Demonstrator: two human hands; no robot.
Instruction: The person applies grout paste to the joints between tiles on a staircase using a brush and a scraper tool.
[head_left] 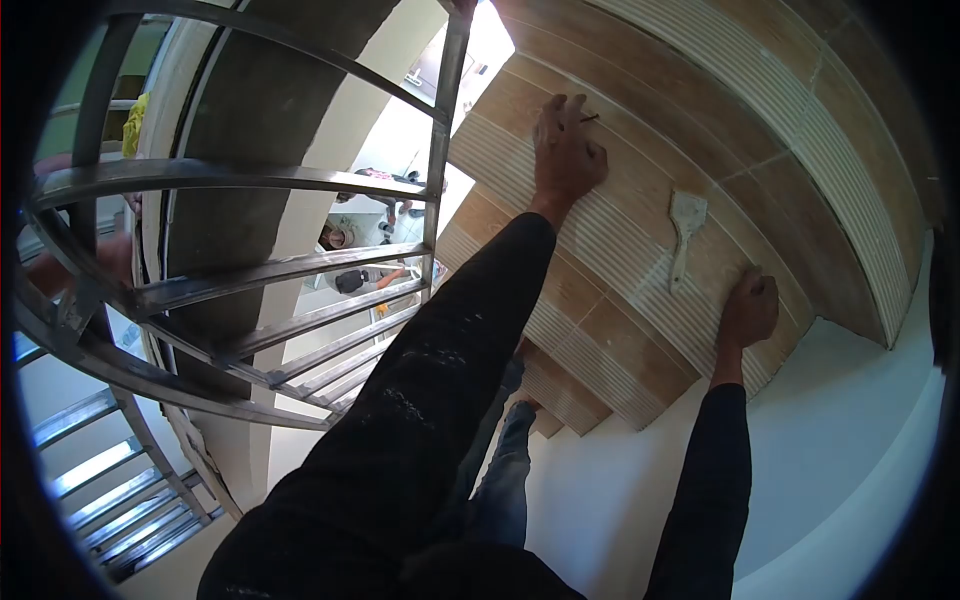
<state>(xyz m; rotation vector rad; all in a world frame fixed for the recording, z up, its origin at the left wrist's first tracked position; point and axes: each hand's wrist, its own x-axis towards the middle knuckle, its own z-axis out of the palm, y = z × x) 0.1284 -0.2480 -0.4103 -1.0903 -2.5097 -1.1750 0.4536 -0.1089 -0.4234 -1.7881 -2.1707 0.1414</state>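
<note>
My left hand (pixel 568 160) rests at the upper middle on a tan, wood-look stair tread (pixel 640 165), its fingers bent. A thin dark stick (pixel 590 118) pokes out from between those fingers; its kind is too small to tell. At the right end of the same tread is my right hand (pixel 750 308), fingers curled in against the tile. Whatever it may hold is hidden. Between the two hands lies a scraper (pixel 685 235) with a wide pale blade and a whitish handle, touched by neither.
Tiled steps with ribbed edges (pixel 590 225) run above and below. A metal railing (pixel 290 180) stands at left, with a drop beyond it and people (pixel 365 280) on the floor below. A white wall (pixel 830 430) borders the right side.
</note>
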